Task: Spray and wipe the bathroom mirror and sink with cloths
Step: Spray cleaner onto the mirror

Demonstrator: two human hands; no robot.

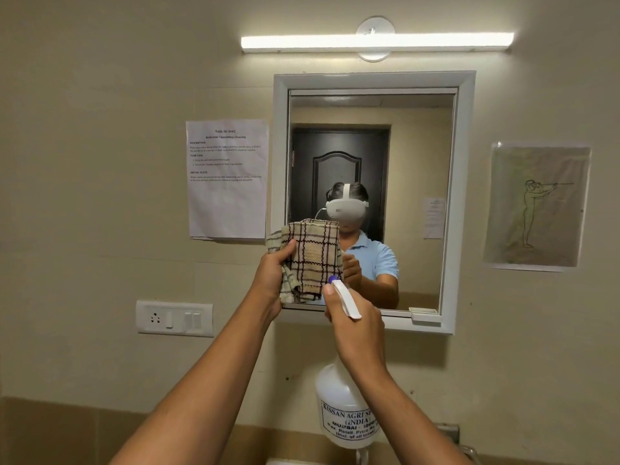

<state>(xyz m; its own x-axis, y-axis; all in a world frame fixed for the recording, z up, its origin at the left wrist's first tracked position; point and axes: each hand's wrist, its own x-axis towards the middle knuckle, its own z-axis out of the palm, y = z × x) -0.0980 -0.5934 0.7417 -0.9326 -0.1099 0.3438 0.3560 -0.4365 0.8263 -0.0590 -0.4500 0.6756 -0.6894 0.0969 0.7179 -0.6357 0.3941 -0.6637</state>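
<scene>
A white-framed mirror (419, 135) hangs on the beige wall straight ahead. My left hand (273, 273) grips a beige checked cloth (313, 255) and holds it up before the mirror's lower left corner. My right hand (355, 330) is wrapped around the neck and trigger of a white spray bottle (345, 407). The bottle's blue nozzle tip (333, 280) points at the cloth and the glass. Only a sliver of the sink (285, 462) shows at the bottom edge.
A printed task sheet (227, 178) is taped left of the mirror. A switch and socket plate (174, 318) sits below it. A drawing in a plastic sleeve (536, 206) hangs to the right, a tube light (375, 41) above. Metal tap parts (451, 432) lie behind the bottle.
</scene>
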